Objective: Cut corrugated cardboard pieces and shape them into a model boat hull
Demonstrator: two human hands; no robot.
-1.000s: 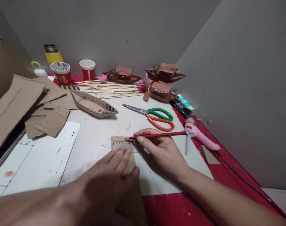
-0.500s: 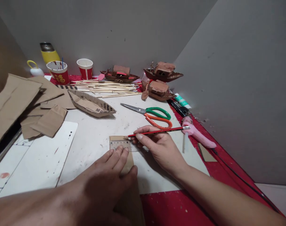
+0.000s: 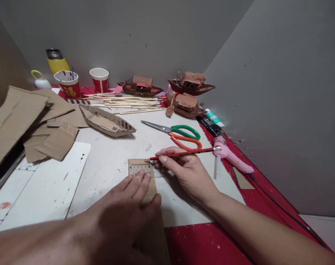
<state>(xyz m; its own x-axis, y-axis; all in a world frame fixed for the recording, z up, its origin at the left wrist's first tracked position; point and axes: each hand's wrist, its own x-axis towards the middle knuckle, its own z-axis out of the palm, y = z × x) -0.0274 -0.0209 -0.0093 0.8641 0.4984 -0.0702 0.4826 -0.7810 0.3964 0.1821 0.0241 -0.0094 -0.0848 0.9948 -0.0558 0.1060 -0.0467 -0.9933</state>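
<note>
My left hand (image 3: 134, 198) lies with its fingers stretched out, pressing a clear ruler (image 3: 139, 168) onto a strip of brown cardboard (image 3: 153, 230). The ruler crosses the strip near its far end, and a row of dots shows on it. Between the thumb and fingers of my right hand (image 3: 184, 169) is a red and black pencil (image 3: 181, 153). Its tip meets the cardboard's right edge, just beyond the ruler. Scissors (image 3: 173, 133) with one green and one orange handle lie just past my right hand. My left palm hides part of the strip.
A cardboard boat hull (image 3: 108, 121) stands behind on the white board. Brown model boats (image 3: 185, 105), thin wooden sticks (image 3: 123, 101) and paper cups (image 3: 99, 80) line the back. Cardboard pieces (image 3: 58, 141) are piled left. At the right lies a pink glue gun (image 3: 233, 158) with its cord.
Almost nothing differs. The pencil's tip has shifted very slightly left along the cardboard; my left hand and the ruler stay in place.
</note>
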